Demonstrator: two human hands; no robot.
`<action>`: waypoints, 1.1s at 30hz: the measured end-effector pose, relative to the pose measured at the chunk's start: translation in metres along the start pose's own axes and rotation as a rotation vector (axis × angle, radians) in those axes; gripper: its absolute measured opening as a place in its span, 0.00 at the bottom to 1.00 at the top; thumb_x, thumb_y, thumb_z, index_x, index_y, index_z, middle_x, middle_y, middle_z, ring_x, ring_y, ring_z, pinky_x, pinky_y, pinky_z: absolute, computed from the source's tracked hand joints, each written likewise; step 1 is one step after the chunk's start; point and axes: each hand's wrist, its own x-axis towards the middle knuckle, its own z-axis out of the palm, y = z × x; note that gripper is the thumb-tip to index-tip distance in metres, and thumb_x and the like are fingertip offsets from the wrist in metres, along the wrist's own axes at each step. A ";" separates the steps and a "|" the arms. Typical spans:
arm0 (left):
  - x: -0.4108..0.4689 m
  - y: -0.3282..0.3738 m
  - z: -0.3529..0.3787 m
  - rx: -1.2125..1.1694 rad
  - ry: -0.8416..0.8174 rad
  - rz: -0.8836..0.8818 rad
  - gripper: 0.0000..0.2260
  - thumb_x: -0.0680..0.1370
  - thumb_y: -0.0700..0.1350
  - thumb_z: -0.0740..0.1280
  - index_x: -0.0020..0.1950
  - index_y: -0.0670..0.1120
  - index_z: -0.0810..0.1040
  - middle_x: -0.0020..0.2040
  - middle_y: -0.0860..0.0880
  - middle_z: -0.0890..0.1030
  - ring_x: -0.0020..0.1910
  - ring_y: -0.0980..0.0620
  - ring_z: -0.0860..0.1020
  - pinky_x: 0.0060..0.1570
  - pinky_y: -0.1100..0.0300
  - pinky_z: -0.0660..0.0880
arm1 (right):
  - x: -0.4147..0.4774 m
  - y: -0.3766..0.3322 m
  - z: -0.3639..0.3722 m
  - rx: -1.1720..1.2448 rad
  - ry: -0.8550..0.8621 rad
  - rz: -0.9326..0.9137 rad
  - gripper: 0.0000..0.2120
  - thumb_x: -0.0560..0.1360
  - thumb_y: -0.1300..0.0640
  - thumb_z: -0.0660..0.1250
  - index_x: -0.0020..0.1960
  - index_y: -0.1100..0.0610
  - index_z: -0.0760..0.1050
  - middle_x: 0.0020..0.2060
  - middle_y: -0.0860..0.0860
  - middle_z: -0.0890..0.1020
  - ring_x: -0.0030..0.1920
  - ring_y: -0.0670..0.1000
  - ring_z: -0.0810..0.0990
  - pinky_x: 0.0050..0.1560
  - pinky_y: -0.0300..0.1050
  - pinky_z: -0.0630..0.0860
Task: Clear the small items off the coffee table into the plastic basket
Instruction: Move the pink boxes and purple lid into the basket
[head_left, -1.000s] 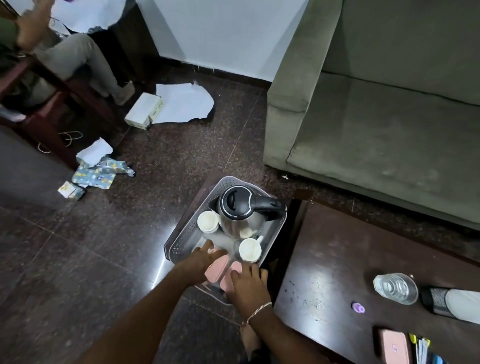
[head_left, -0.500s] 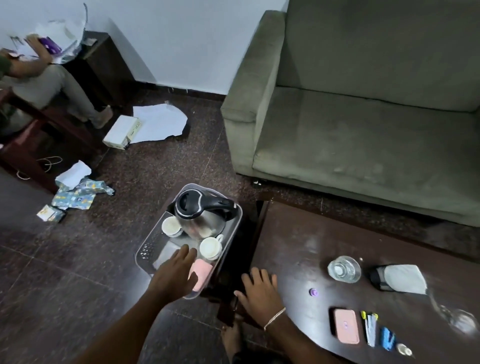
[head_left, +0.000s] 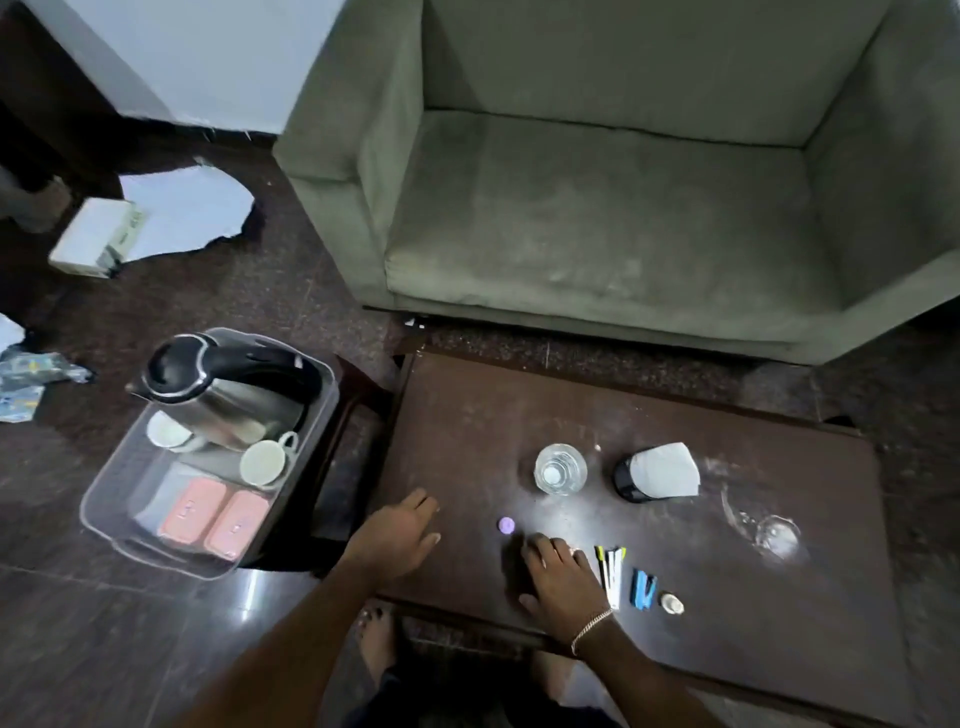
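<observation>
The clear plastic basket (head_left: 104, 501) stands on the floor left of the dark coffee table (head_left: 779, 649). It holds a kettle (head_left: 218, 387), two white cups (head_left: 262, 462) and two pink cases (head_left: 193, 506). My left hand (head_left: 400, 535) hovers open over the table's left edge, holding nothing. My right hand (head_left: 561, 579) lies palm down on the table where a pink case lay; only a pink sliver shows by my fingers. Close by are a purple disc (head_left: 506, 525), pens (head_left: 613, 571), a blue clip (head_left: 643, 590) and a small round beige piece (head_left: 671, 603).
Farther back on the table are a water glass (head_left: 560, 468), a black holder with white paper (head_left: 654, 472) and a tipped stemmed glass (head_left: 769, 530). A green sofa (head_left: 623, 208) stands behind it. Paper and a box (head_left: 93, 236) litter the floor at left.
Both hands left the basket and moved right to the table. The two pink cases stay in the basket. My right hand went on to cover the pink case on the table.
</observation>
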 end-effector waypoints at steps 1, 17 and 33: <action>0.010 0.010 0.009 -0.002 -0.010 0.003 0.23 0.83 0.56 0.61 0.75 0.46 0.67 0.74 0.44 0.69 0.62 0.40 0.78 0.58 0.49 0.75 | -0.001 0.009 0.006 0.000 -0.016 -0.010 0.34 0.64 0.44 0.74 0.67 0.55 0.74 0.65 0.55 0.77 0.61 0.59 0.77 0.56 0.56 0.76; 0.073 0.093 0.099 -0.272 0.105 -0.054 0.07 0.81 0.45 0.65 0.58 0.45 0.75 0.59 0.46 0.76 0.55 0.36 0.79 0.53 0.43 0.76 | -0.004 0.060 0.064 -0.003 -0.024 -0.086 0.42 0.68 0.50 0.69 0.78 0.47 0.54 0.77 0.53 0.61 0.77 0.57 0.58 0.68 0.64 0.61; -0.087 -0.068 -0.050 -0.351 0.403 -0.261 0.09 0.83 0.48 0.62 0.51 0.43 0.77 0.52 0.44 0.78 0.51 0.38 0.79 0.50 0.44 0.74 | 0.051 -0.138 -0.076 0.046 0.132 -0.321 0.42 0.63 0.38 0.66 0.74 0.55 0.67 0.70 0.51 0.74 0.65 0.55 0.75 0.50 0.56 0.76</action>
